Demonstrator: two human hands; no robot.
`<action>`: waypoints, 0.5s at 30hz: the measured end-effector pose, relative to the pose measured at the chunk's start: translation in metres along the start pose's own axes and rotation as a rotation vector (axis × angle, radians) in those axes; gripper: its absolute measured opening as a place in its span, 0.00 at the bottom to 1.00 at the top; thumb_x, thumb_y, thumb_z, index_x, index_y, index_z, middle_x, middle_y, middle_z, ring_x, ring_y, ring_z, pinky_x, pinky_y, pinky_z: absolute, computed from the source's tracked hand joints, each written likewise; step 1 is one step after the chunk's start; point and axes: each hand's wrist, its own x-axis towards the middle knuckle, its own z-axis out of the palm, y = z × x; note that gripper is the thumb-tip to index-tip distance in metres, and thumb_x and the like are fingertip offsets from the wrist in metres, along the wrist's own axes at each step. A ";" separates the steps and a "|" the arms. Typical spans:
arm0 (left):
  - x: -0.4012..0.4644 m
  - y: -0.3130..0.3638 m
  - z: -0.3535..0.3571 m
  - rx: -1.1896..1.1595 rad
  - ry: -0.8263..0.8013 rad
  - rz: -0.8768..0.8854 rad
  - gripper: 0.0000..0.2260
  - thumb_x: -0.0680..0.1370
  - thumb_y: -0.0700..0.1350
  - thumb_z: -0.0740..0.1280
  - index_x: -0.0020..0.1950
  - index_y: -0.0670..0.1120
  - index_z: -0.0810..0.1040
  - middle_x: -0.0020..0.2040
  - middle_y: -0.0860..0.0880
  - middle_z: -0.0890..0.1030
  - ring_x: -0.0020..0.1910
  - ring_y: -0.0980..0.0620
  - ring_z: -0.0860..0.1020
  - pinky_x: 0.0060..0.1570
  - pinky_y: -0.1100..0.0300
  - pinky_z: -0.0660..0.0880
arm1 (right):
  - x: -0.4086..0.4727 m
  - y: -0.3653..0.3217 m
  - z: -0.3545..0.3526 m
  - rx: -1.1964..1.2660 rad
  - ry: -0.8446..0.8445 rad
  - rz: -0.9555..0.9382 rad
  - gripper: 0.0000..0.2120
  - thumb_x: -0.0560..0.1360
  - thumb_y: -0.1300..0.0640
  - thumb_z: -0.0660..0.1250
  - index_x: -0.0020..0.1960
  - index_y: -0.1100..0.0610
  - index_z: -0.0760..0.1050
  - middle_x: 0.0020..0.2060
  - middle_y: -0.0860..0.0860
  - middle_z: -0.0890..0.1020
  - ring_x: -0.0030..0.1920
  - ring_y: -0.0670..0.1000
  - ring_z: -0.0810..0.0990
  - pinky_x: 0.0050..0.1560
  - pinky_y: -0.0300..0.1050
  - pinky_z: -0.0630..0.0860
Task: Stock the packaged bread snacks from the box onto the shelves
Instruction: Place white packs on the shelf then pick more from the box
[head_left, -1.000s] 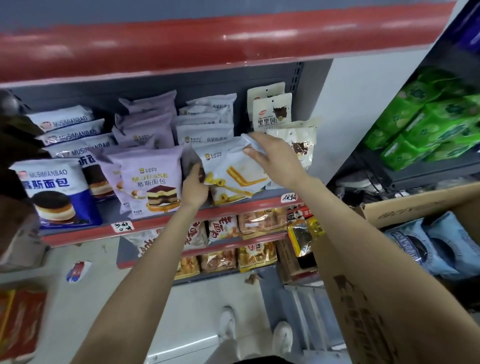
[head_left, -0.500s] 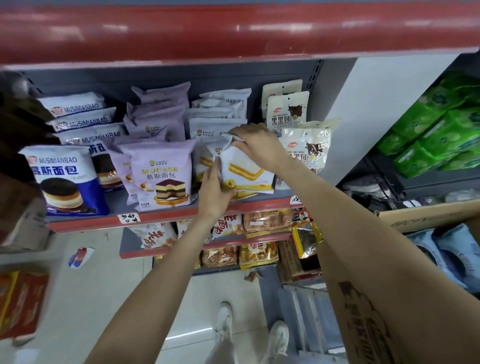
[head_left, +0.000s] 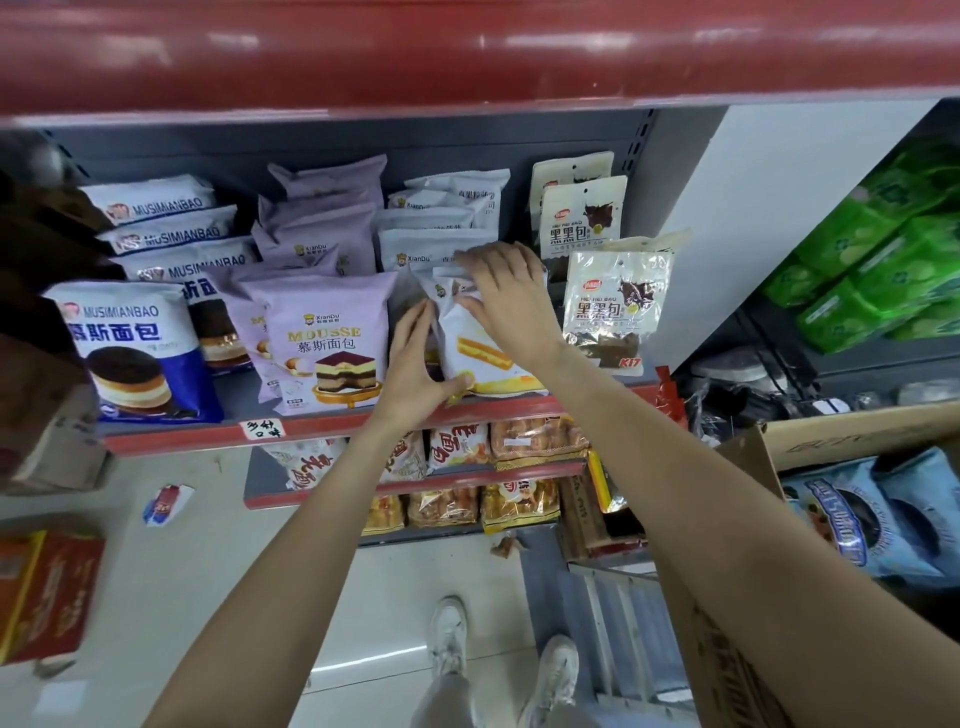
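A white bread pack (head_left: 480, 353) with a yellow cake picture stands upright at the front of the grey shelf (head_left: 234, 395). My right hand (head_left: 506, 299) rests on its top and front, fingers spread and fairly straight. My left hand (head_left: 418, 364) holds its lower left side, thumb under the bottom corner. More white packs (head_left: 436, 244) are stacked behind it. To its left stands a purple mousse bread pack (head_left: 332, 338). The cardboard box (head_left: 857, 436) sits at the lower right with blue packs (head_left: 883, 514) inside.
Blue-and-white bread packs (head_left: 135, 348) fill the shelf's left end. Dark-print snack bags (head_left: 615, 306) hang to the right of my hands. A red shelf edge (head_left: 467, 57) overhangs above. Lower shelves (head_left: 467, 475) hold orange bread bags. Green packages (head_left: 883, 270) fill the right rack.
The white pack has gone from tilted in both hands to upright on the shelf. My right hand moved from its upper corner onto its top; my left hand shifted right to its lower edge.
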 end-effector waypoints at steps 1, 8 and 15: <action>0.000 0.001 0.001 0.013 0.041 0.014 0.42 0.70 0.46 0.76 0.77 0.46 0.55 0.75 0.51 0.55 0.73 0.56 0.56 0.68 0.67 0.55 | -0.006 -0.001 0.001 0.009 0.044 0.038 0.20 0.75 0.58 0.64 0.67 0.60 0.72 0.60 0.57 0.78 0.63 0.59 0.74 0.67 0.55 0.66; -0.006 0.013 0.020 0.172 0.147 0.061 0.37 0.72 0.53 0.72 0.76 0.52 0.58 0.75 0.45 0.56 0.73 0.47 0.58 0.69 0.53 0.62 | -0.061 -0.006 0.005 0.146 -0.067 0.308 0.30 0.76 0.65 0.59 0.76 0.61 0.55 0.76 0.58 0.55 0.77 0.57 0.50 0.76 0.51 0.49; -0.016 0.022 0.013 0.275 0.150 0.047 0.35 0.73 0.55 0.71 0.76 0.48 0.60 0.76 0.46 0.55 0.74 0.48 0.56 0.62 0.62 0.62 | -0.081 -0.011 -0.001 0.216 -0.140 0.326 0.29 0.78 0.58 0.62 0.76 0.60 0.55 0.76 0.60 0.50 0.76 0.59 0.51 0.74 0.54 0.57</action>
